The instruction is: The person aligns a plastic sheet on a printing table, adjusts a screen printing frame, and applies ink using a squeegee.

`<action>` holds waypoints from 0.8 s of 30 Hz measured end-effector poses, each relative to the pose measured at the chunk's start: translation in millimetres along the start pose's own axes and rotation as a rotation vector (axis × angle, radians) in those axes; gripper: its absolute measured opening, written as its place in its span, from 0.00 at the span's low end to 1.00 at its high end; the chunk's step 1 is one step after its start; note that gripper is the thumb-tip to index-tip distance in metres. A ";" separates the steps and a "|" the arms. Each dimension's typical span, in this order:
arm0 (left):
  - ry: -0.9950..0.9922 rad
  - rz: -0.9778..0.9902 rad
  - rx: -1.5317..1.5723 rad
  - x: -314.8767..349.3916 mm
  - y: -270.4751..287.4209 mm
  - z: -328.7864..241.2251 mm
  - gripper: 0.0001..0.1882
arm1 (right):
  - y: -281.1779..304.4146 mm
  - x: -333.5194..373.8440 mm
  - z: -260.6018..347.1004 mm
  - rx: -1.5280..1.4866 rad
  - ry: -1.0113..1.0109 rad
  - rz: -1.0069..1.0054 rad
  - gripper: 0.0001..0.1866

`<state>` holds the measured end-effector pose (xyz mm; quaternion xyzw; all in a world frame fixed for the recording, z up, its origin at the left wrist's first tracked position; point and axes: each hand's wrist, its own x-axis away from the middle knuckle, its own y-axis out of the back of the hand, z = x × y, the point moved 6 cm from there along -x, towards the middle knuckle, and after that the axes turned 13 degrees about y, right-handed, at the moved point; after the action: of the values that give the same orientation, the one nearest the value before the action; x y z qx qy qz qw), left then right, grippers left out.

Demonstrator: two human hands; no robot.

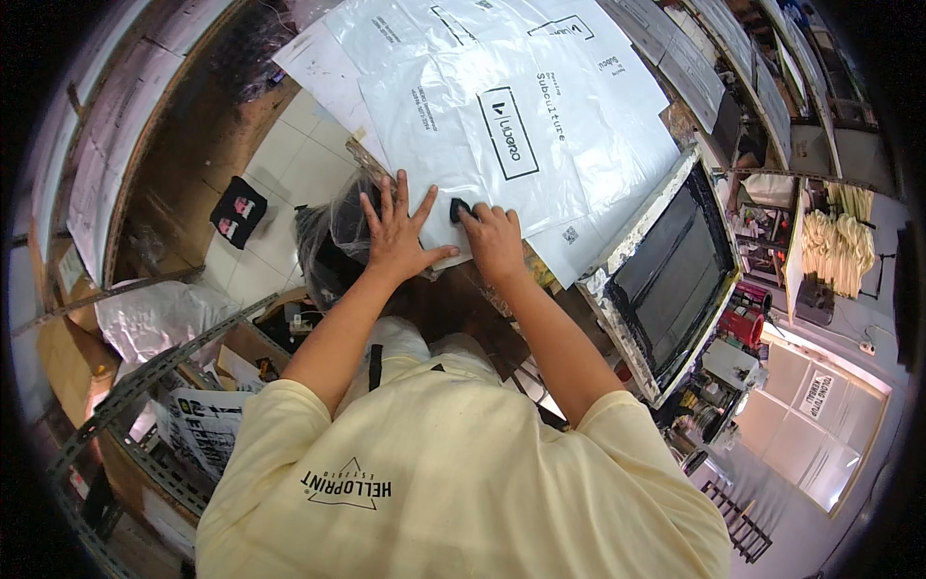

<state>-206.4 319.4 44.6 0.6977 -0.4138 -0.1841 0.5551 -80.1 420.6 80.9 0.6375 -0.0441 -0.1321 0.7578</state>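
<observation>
Here in the head view, both bare hands are at work at the near edge of a white plastic sheet (540, 207), which lies spread over the work surface and carries black printed lettering and boxed shapes. The left hand (397, 230) is down flat at the sheet's near left corner, fingers fanned wide, thumb stretched out toward the right hand, nothing in its grasp. Just beside it comes the right hand (494, 241), palm down, fingers bent and drawn close together, the tips meeting a small black piece (459, 208). Pinched or simply pressed against the sheet? I cannot tell. That black piece sits on the near part of the sheet, between the two hands.

Over to the right, a framed screen (666, 275) stands tilted beside the sheet, dark mesh inside a smeared pale frame. Left of the left hand, clear plastic (311, 253) bunches up near the table edge, and further left a folded black garment (238, 212) with pink-and-white prints lies on the pale floor tiles (294, 145). Down below, the cream shirt (463, 473) fills the foreground, and at the far right, cream-coloured cloths (837, 253) hang in a bunch.
</observation>
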 end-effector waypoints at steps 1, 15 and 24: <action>-0.001 0.005 -0.007 0.1 0.9 -0.9 0.61 | -2.3 -6.5 -4.5 0.022 -0.004 0.002 0.19; 0.013 0.040 -0.030 0.5 3.6 -1.9 0.61 | -15.2 4.2 -6.4 -0.024 -0.014 0.005 0.17; 0.018 0.041 -0.004 0.0 1.8 -0.7 0.61 | -0.4 34.3 -10.1 -0.721 -0.517 -0.240 0.11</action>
<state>-206.6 319.8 46.6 0.6897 -0.4225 -0.1672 0.5638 -44.8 421.4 75.1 0.2800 -0.1089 -0.3805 0.8746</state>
